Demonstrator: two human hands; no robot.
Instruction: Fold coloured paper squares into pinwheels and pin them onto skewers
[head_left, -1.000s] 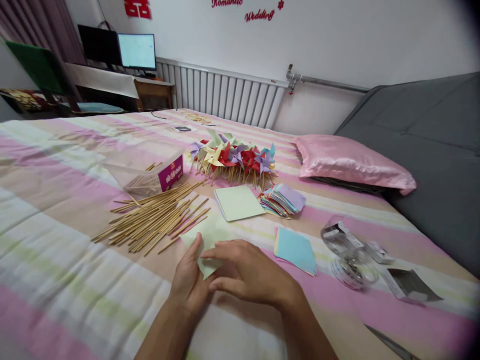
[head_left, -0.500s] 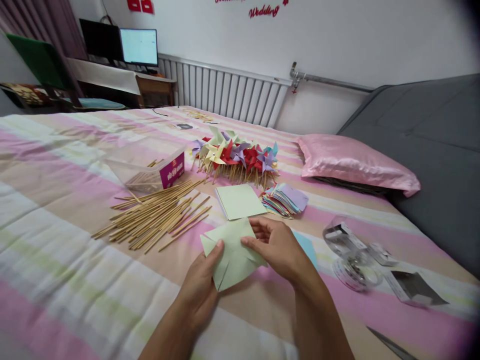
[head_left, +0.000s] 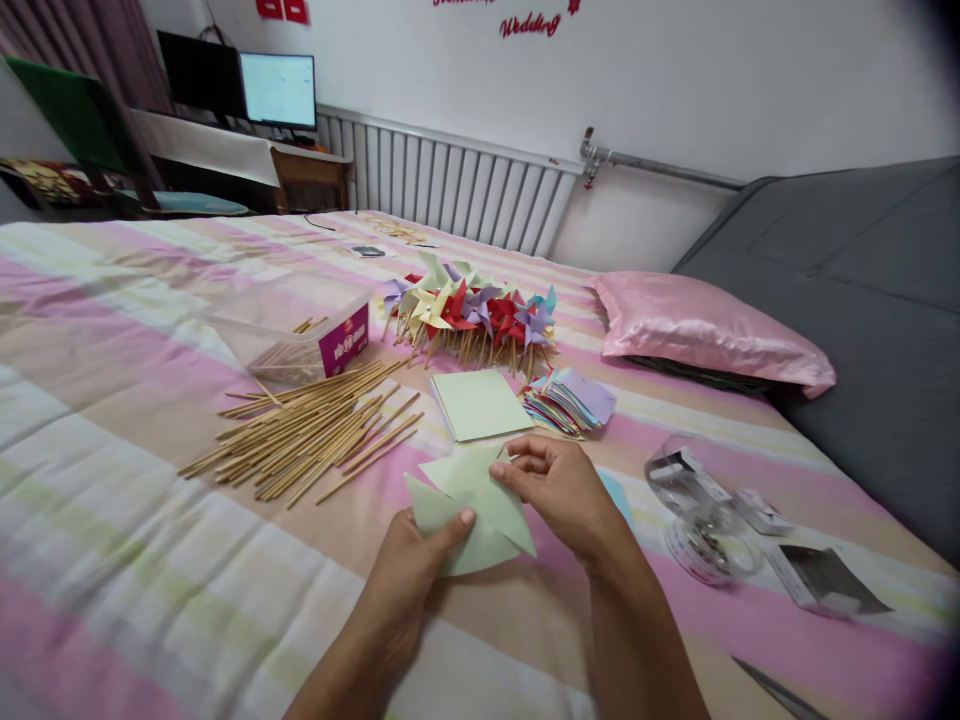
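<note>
Both of my hands hold one pale green paper sheet [head_left: 469, 505], cut into pointed flaps, just above the striped bedspread. My left hand [head_left: 416, 575] pinches its lower edge with the thumb on top. My right hand [head_left: 559, 490] grips a flap at the sheet's upper right. Beyond them lies a stack of pale green paper squares [head_left: 480, 403]. A spread of wooden sticks [head_left: 311, 430] lies to the left. A pile of finished paper pinwheels [head_left: 472, 315] sits further back.
A clear box of sticks [head_left: 300, 340] stands at the left. Mixed coloured paper squares [head_left: 570, 400] and a blue sheet [head_left: 616, 492] lie to the right, with tape rolls [head_left: 701, 510] and a pink pillow [head_left: 705, 330]. Scissors [head_left: 780, 690] lie bottom right.
The green sheet was pressed flat on the bed under both hands; now it is lifted and its flaps are spread, with my right hand gripping an upper flap.
</note>
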